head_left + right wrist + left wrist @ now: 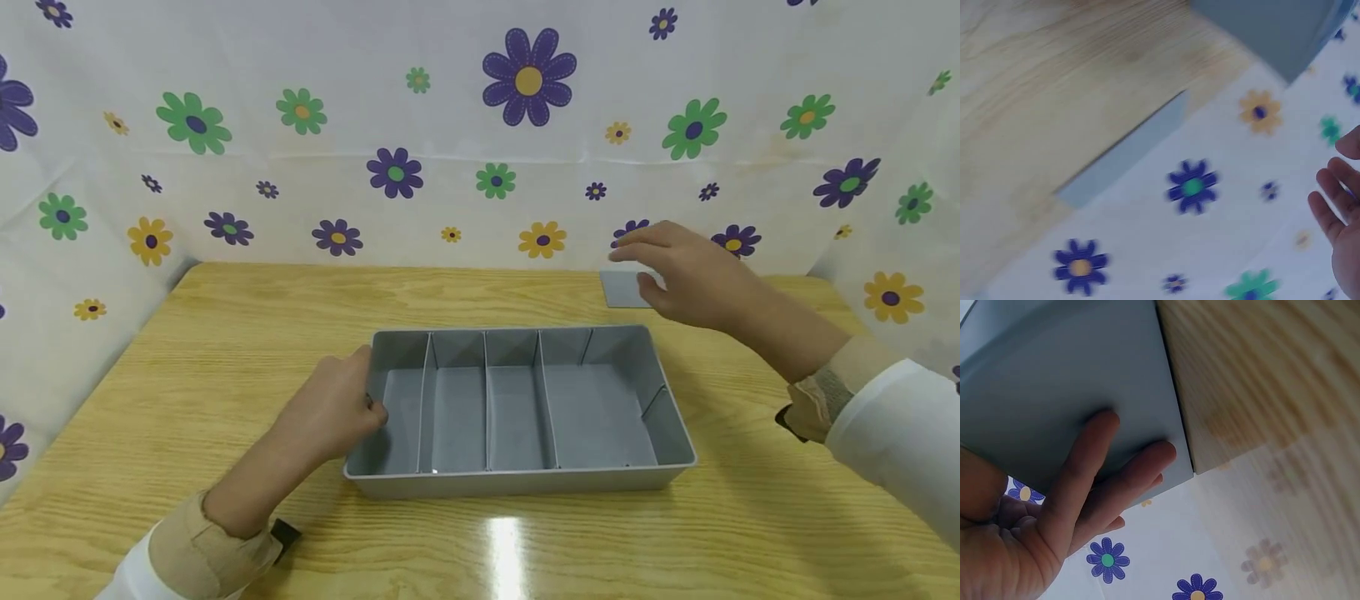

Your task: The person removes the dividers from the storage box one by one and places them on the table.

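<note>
A grey plastic drawer organizer [517, 485] lies on the table, its upright dividers making three narrow compartments on the left and a wider one on the right. My left hand [333, 404] grips its left wall, thumb over the rim and inside. In the left wrist view the fingers [1085, 475] press the outer face of that wall. My right hand [693, 279] is raised off the table beyond the organizer's back right corner, holding nothing, with fingers loosely bent. Behind it, partly hidden, lies a flat grey panel [621, 292], also seen in the right wrist view.
The wood-grain table [225, 333] ends at a white sheet [450, 125] printed with flowers, hung at the back and both sides. Thin slot ribs [587, 346] mark the walls of the wide compartment. A light glare [505, 550] shows on the tabletop in front.
</note>
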`<state>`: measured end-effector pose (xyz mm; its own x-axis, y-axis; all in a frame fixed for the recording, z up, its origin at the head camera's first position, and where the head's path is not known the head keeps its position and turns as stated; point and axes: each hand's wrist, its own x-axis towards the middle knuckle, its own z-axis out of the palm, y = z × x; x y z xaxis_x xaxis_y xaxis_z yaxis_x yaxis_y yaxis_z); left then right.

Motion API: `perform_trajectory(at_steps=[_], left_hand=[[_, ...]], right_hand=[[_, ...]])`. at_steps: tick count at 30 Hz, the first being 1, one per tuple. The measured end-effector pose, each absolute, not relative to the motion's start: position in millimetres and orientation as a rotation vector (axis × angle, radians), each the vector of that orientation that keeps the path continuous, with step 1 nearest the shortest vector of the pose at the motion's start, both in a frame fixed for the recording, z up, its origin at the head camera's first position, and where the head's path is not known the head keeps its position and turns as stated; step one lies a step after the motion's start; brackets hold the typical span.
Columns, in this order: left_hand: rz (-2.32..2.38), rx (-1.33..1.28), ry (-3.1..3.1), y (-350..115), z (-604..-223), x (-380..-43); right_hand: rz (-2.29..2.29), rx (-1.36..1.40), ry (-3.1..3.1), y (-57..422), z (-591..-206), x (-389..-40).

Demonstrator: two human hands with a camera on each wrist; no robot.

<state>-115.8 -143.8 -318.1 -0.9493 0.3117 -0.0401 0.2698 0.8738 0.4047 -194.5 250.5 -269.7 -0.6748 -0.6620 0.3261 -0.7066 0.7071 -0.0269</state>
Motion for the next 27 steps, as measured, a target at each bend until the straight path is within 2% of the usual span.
perform_trajectory(at_steps=[5, 10, 16, 27], left_hand=[[0.613, 0.455, 2.943, -145, -319, -116], [0.604, 0.456, 2.953, -145, -320, -116], [0.607, 0.46, 2.958, -145, -320, -116], [0.613, 0.485, 2.971, -145, -319, -115]], right_hand=[[0.164, 1.543, -2.361, 205, -258, -168], [-0.011, 1.776, -2.348, 172, -258, -139], [-0.123, 1.925, -2.441, 154, -261, -120], [-0.375, 2.002, -2.404, 146, -277, -117]])
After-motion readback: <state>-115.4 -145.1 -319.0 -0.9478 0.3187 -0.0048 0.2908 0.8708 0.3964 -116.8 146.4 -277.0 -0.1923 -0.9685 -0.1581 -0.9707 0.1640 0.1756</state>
